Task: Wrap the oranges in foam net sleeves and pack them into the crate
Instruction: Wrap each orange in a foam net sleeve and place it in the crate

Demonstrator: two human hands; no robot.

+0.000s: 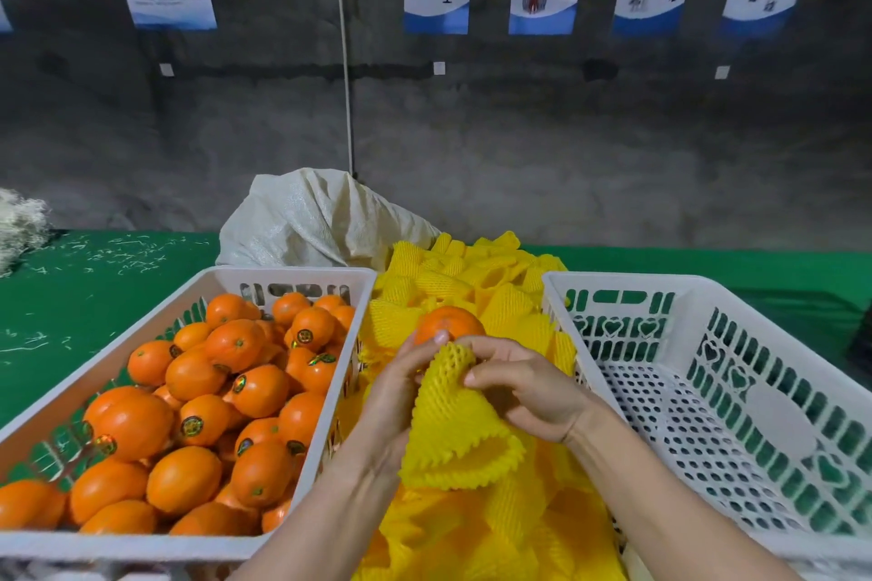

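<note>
Left hand (401, 387) holds 1 orange (448, 321) and right hand (528, 387) pinches 1 sleeve (453, 434).

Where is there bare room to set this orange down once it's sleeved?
Free: right crate, floor entirely bare; green table beyond the left crate, only white scraps. Crowded: left crate full of oranges; sleeve pile fills the gap between crates.
</note>
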